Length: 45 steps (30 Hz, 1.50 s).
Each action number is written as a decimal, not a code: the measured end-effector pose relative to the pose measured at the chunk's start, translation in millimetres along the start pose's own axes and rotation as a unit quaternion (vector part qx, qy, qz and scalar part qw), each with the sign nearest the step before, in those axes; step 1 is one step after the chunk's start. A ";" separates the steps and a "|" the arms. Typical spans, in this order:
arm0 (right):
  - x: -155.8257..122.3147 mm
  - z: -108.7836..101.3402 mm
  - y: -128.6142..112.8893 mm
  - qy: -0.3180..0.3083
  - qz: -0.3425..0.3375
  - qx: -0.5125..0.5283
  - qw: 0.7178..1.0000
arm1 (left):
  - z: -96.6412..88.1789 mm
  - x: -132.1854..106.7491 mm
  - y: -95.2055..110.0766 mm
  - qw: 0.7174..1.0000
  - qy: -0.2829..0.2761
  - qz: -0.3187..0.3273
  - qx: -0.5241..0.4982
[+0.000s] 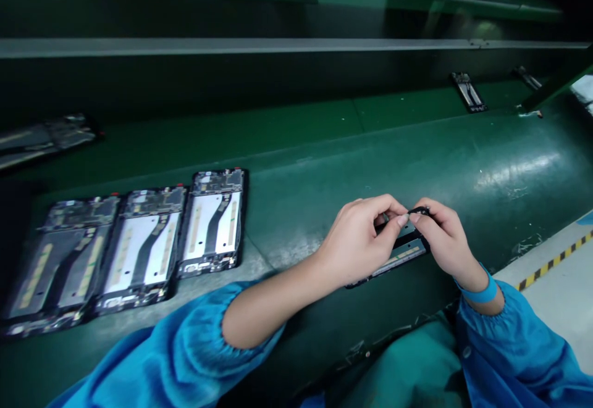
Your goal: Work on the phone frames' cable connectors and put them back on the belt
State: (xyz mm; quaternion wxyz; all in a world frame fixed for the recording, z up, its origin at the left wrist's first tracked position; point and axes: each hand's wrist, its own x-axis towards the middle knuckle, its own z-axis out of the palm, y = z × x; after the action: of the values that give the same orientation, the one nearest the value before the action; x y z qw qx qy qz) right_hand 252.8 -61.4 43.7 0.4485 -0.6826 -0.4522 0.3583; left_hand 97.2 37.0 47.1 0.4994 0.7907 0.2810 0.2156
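Note:
An open phone frame [402, 252] lies tilted near the front edge of the green work surface [324, 167]. My left hand [359, 238] is curled over its upper end, thumb and fingers pinched together on it. My right hand [442, 238] grips the same end from the right, its fingertips closed on a small dark part [419, 212] at the frame's top. Both hands touch each other at the fingertips. Blue sleeves cover both forearms, and a blue band circles my right wrist.
Three opened phone frames [139, 247] lie side by side at the left. Another frame [469, 92] rests far back right, and a blurred dark one [46, 139] at far left. A grey rail [231, 45] runs across the back. Yellow-black floor tape [553, 262] shows at right.

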 end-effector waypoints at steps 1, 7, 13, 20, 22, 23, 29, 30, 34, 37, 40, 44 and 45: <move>0.1 0.1 -0.6 0.001 -0.001 0.000 1.000 | -0.2 0.0 0.5 1.000 0.004 -0.001 -0.004; 2.3 2.8 -5.3 0.016 -0.009 0.013 1.000 | -0.3 -2.6 1.5 1.000 0.017 -0.005 -0.004; 21.7 8.3 0.1 0.045 0.013 0.052 0.998 | -12.0 9.0 2.7 0.998 -0.004 0.000 0.070; 121.4 4.3 11.8 0.058 0.225 0.267 0.935 | -139.3 12.4 -48.2 0.926 0.003 -0.086 0.369; 146.7 13.6 10.3 0.014 0.211 0.271 0.939 | -180.2 -6.5 -69.1 0.891 -0.032 -0.191 0.412; 156.5 19.4 9.1 0.007 0.193 0.264 0.945 | -195.4 -14.9 -79.2 0.875 -0.034 -0.231 0.425; 193.9 47.1 11.9 0.065 0.152 0.195 0.967 | -208.3 -18.6 -114.2 0.882 -0.021 -0.239 0.406; 195.1 48.0 13.4 0.071 0.144 0.183 0.970 | -201.7 -14.5 -113.3 0.884 -0.015 -0.232 0.406; 175.4 39.5 20.0 0.057 0.106 0.139 0.983 | -161.2 -0.9 -94.0 0.865 -0.014 -0.216 0.452; 138.5 25.0 26.8 0.019 0.072 0.087 0.993 | -120.6 0.7 -72.0 0.849 -0.083 -0.219 0.474; 95.0 9.2 30.9 -0.055 -0.017 -0.111 0.992 | -86.8 -3.8 -53.5 0.859 -0.076 -0.112 0.494; 46.9 -9.6 29.3 -0.050 -0.009 -0.274 0.960 | -69.7 -11.2 -40.7 0.878 -0.123 -0.039 0.462; 37.8 -12.9 28.4 -0.061 0.001 -0.297 0.953 | -69.2 -12.8 -38.4 0.873 -0.142 -0.059 0.462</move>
State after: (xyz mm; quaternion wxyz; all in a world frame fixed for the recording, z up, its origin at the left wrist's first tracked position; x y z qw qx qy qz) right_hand 285.3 -35.0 18.3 0.1967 -0.7623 -0.5640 0.2492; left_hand 35.8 87.9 39.5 0.1233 0.9355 0.3203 -0.0834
